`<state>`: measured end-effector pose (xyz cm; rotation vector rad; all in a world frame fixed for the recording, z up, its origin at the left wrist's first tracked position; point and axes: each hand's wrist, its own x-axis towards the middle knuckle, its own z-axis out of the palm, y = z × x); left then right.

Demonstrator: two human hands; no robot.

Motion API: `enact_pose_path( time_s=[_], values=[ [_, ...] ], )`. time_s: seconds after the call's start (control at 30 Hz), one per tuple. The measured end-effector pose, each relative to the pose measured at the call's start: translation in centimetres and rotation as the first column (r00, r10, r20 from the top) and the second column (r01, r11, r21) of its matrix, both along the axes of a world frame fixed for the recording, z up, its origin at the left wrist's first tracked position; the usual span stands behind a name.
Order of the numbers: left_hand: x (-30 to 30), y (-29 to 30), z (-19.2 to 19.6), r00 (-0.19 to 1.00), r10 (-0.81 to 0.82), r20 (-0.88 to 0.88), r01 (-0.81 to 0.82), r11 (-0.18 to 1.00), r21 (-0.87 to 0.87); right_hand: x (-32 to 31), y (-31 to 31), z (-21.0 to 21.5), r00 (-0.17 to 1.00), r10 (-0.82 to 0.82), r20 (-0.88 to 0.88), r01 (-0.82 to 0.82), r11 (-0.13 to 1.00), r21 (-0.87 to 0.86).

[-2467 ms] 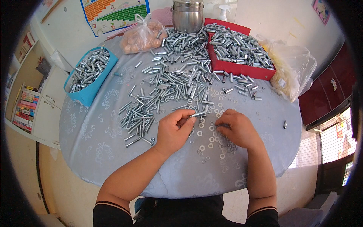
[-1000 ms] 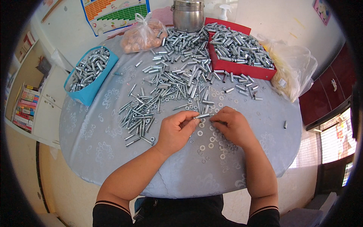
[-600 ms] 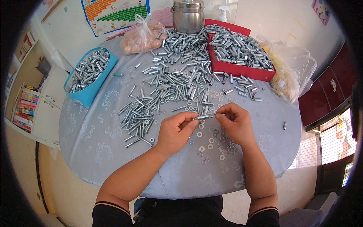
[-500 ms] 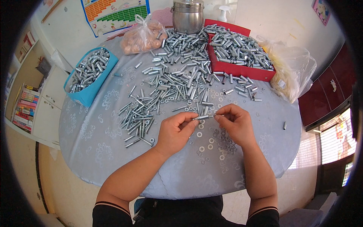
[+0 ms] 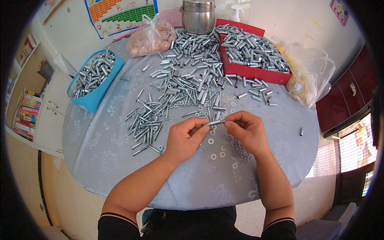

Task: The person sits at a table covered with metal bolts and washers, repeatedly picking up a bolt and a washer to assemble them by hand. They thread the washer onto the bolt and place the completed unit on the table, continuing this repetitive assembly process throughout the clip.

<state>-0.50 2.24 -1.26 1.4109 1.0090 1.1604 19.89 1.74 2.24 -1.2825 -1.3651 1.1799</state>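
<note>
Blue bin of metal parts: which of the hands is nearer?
Left. The left hand is right of the blue bin and lower in view; the right hand is farther right, also lower.

Walls (image 5: 276,24) are pale, bearing a blue-bordered chart (image 5: 122,18) with orange and green blocks at upper left and a small pink-framed picture (image 5: 340,12) at upper right. Furniture comprises a round-edged table (image 5: 104,160) under a grey-blue floral cloth, a white cabinet (image 5: 52,126) with open shelving (image 5: 30,82) and books (image 5: 29,114) at left, a glossy dark red cabinet (image 5: 348,100) at right, and a partly visible grey item (image 5: 322,230) at lower right, kind undetermined. Floor (image 5: 88,204) is pale and smooth; strong light shows at a slatted opening (image 5: 358,148) on the right, brightening the floor alongside.
</note>
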Motion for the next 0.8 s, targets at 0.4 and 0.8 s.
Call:
enact_pose_path(
  time_s=[0.4,0.8],
  values=[
    [-0.6,0.1,0.9,0.995,-0.076,-0.068,0.078,0.996,0.034,0.1,0.1,-0.2,0.997,0.066,-0.03,-0.066,0.998,0.002],
    [-2.2,2.2,1.4,0.919,0.14,0.369,-0.07,0.978,-0.195,-1.6,0.1,-0.6,0.782,0.093,0.616,-0.423,0.804,0.417]
  ],
)
